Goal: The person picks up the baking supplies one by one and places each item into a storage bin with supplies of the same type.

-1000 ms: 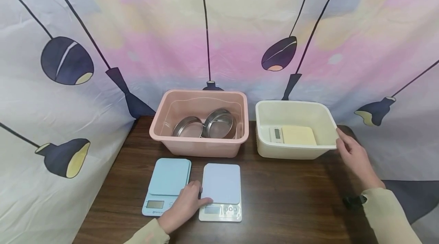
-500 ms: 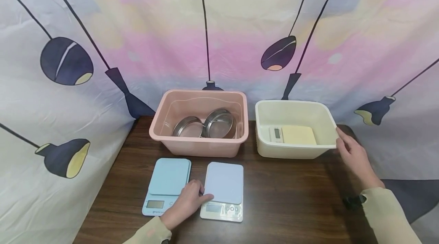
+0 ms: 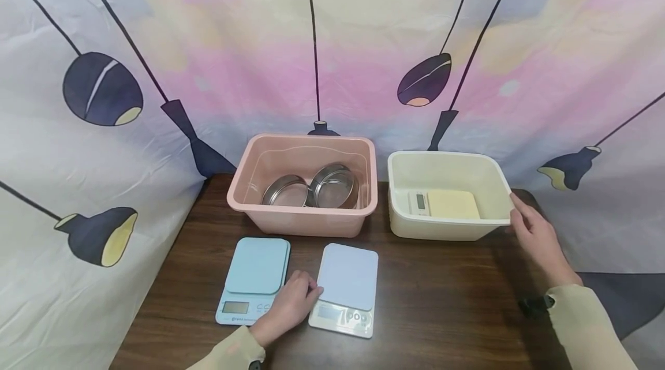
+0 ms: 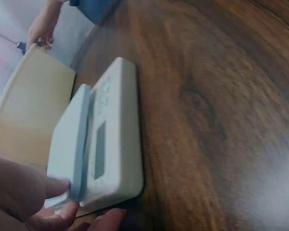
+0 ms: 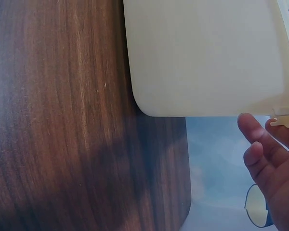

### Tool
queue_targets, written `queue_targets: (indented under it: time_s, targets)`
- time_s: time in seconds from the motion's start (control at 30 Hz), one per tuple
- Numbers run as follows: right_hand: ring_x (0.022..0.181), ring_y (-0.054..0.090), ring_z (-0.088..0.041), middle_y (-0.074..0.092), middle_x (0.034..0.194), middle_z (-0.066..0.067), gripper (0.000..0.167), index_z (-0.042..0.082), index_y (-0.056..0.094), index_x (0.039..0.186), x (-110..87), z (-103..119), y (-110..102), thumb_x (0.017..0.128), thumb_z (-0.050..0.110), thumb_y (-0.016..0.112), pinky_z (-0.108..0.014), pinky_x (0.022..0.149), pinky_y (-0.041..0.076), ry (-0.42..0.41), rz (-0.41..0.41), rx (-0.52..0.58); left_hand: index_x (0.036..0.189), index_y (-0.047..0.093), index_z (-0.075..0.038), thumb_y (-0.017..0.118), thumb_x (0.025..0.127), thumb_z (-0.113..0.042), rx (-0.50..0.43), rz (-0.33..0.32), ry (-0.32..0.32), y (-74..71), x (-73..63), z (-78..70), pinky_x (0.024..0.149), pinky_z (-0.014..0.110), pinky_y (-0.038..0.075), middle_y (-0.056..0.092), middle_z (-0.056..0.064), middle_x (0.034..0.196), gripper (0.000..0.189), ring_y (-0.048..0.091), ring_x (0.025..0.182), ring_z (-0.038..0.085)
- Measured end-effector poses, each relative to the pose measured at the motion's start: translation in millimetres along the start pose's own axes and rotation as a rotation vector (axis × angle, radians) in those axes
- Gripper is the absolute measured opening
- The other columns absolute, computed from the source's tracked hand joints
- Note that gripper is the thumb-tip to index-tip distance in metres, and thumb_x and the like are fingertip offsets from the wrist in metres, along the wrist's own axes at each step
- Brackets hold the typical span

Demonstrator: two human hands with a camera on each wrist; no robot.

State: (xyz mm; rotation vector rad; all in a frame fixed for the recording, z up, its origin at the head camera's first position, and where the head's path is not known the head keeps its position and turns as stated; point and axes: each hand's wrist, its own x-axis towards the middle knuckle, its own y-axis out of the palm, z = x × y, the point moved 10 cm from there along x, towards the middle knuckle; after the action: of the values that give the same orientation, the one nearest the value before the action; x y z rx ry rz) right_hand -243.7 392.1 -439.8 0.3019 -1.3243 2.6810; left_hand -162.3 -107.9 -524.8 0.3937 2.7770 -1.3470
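White digital kitchen scale [image 3: 349, 277] sits slightly skewed on the near part of a dark wooden table [image 3: 447, 283], between me and the pink tub [image 3: 306, 224], with a light-blue scale [image 3: 256, 266] to its left. Fingertips of the person's left hand [image 3: 291, 301] touch its left edge; whether they pinch it or merely press, I cannot tell. At right, the right hand [image 3: 540, 243] has its fingers hooked at the rim of a cream tub [image 3: 441, 230]. The flat scale looks light and rigid, its smooth casing likely slick and its display worth sparing from knocks. A lift would best take the solid base by both sides, rather than the raised platform [image 4: 70, 134], which may shift.
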Motion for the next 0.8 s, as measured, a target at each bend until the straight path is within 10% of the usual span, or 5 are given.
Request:
queue_targets:
  time_s: [0.8]
  targets:
    - [0.075,0.058,0.003,0.059,0.126,-0.028,0.053,0.008,0.034,0.163,-0.2,-2.9,2.7,0.113,0.025,0.04,-0.017,0.064,0.04,0.014,0.009,0.0,0.084,0.064,-0.008,0.078,0.093,-0.039,-0.056,-0.031,-0.051,7.3,-1.6,10.2,0.058,0.03,0.042,0.054,0.007,0.094,0.036,0.049,0.072,0.015]
